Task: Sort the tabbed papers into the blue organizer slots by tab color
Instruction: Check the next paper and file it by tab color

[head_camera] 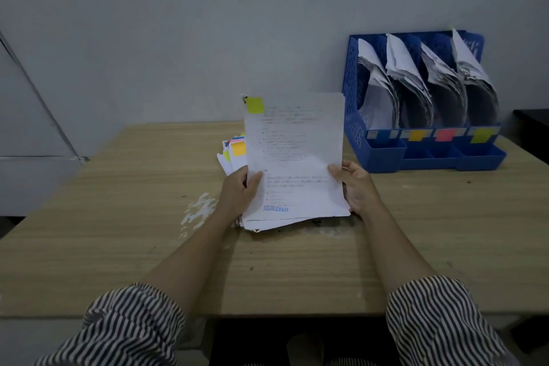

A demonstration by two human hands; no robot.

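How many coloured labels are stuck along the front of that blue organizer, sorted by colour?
Labels on the front of the blue organizer, from its left slot to its right:
Blue label: 1
Orange label: 1
Pink label: 1
Yellow label: 1
Total: 4, one under each paper-filled slot.

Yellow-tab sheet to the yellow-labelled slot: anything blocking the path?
Nothing visible. Both hands, left and right, hold the yellow-tab sheet above the table. The yellow-labelled slot, rightmost in the blue organizer, already holds papers but is open on top.
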